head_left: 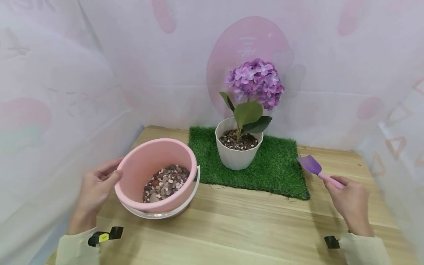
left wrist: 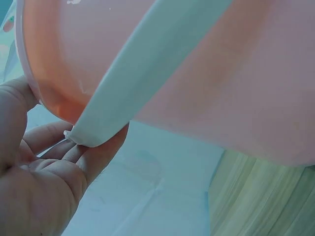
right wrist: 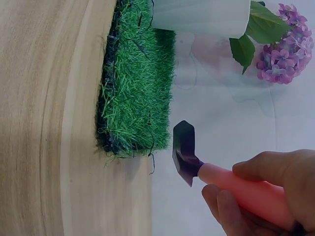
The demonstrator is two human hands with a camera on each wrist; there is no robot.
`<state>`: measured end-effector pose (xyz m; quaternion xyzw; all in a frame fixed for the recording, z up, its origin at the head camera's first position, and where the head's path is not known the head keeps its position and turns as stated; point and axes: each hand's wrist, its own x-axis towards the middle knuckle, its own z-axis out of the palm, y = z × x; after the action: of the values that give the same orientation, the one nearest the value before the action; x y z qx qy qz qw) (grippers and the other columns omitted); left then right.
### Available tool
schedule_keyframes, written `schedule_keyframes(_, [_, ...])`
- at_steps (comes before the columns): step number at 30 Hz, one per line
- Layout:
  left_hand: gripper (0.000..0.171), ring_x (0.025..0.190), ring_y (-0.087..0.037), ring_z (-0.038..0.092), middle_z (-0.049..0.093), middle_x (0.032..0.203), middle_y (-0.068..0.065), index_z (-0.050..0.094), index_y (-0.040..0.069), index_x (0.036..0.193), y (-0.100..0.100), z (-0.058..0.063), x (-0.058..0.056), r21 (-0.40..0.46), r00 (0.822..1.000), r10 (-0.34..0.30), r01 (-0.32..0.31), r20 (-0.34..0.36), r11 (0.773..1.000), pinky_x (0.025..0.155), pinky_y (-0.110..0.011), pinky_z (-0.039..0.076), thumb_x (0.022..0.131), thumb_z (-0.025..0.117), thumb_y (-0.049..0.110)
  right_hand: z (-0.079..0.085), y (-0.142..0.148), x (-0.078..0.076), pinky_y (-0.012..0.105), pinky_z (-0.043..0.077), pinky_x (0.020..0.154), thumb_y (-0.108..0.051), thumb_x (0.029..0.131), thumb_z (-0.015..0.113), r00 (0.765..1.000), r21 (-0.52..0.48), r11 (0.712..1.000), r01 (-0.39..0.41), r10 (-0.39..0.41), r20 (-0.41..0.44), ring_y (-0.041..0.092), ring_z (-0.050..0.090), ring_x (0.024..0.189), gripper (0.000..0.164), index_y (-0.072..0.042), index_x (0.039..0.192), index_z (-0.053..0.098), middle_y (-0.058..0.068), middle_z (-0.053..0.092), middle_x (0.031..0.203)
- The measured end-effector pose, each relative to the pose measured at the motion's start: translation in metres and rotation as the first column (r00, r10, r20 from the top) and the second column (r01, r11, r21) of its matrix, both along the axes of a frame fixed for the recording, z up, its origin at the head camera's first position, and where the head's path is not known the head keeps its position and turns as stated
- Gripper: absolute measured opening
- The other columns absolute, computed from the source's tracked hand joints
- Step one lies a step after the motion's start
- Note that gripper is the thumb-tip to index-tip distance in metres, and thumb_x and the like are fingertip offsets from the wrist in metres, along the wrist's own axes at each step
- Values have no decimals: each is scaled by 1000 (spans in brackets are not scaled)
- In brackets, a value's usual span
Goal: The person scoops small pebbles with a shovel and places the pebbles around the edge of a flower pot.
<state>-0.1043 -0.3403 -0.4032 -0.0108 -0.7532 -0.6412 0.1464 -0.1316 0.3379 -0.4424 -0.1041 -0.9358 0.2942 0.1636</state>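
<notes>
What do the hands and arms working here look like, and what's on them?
They belong to a person: the left hand and right hand are ungloved. The left sleeve and right sleeve are pale cream. By the left cuff is a black strap with a yellow label, its marking too small to read. A small black piece shows by the right cuff.

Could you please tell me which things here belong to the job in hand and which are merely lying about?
Seemingly part of the job:
pink bucket, gripped by the left hand
stones inside it
trowel, held by the right hand
perhaps the potted flower

Seemingly surroundings:
grass mat
wooden table
printed sheeting
</notes>
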Motion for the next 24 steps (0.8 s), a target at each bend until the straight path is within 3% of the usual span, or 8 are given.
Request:
schedule_keyframes(3, [37, 91, -1, 78, 80, 106, 15, 66, -9, 135, 11, 0, 5, -2, 999, -11, 11, -30, 1000, 72, -18, 65, 98, 66, -6, 3, 0, 1, 16, 47, 46, -27, 97, 75, 1000, 16, 1000, -3, 3, -17, 20, 71, 74, 39, 6, 119, 76, 32, 76, 108])
schedule_keyframes(6, [37, 94, -1, 78, 80, 109, 16, 64, -13, 135, 21, 0, 9, -5, 998, -24, 24, -54, 1000, 73, -19, 66, 98, 65, -7, 5, 0, 1, 14, 46, 48, -27, 96, 75, 999, 17, 1000, -3, 4, -37, 0, 59, 73, 38, 4, 118, 77, 31, 77, 107])
schedule_keyframes(9, [36, 96, -1, 77, 80, 110, 16, 62, -17, 133, 33, 0, 11, 0, 998, -23, 23, -67, 1000, 76, -19, 65, 98, 64, -7, 7, -1, 1, 12, 46, 49, -28, 96, 76, 999, 7, 1000, -4, 4, -44, -12, 49, 73, 38, 4, 117, 78, 30, 77, 106])
schedule_keyframes(15, [36, 95, 2, 76, 78, 110, 20, 60, -22, 130, 57, -1, 13, -32, 997, 16, -18, -73, 999, 79, -16, 65, 97, 64, -8, 11, -4, 1, 11, 45, 49, -28, 95, 77, 999, -3, 1000, -15, 15, -48, -10, 54, 70, 39, 5, 117, 78, 31, 77, 105])
schedule_keyframes(21, [35, 96, 4, 75, 75, 110, 24, 64, -17, 131, 76, 0, 10, -108, 998, 22, -29, -57, 994, 80, -17, 65, 97, 65, -7, 14, -8, 2, 13, 47, 47, -27, 96, 76, 999, 1, 1000, -25, 25, -40, -15, 48, 69, 39, 5, 118, 77, 31, 77, 106])
schedule_keyframes(24, [34, 95, 3, 75, 78, 117, 7, 66, -13, 132, 83, 0, 9, -137, 999, 16, -22, -45, 990, 80, -19, 66, 98, 65, -5, 14, -11, 2, 16, 49, 45, -26, 97, 75, 999, 10, 999, -37, 38, -34, 0, 61, 68, 38, 6, 118, 77, 32, 76, 107])
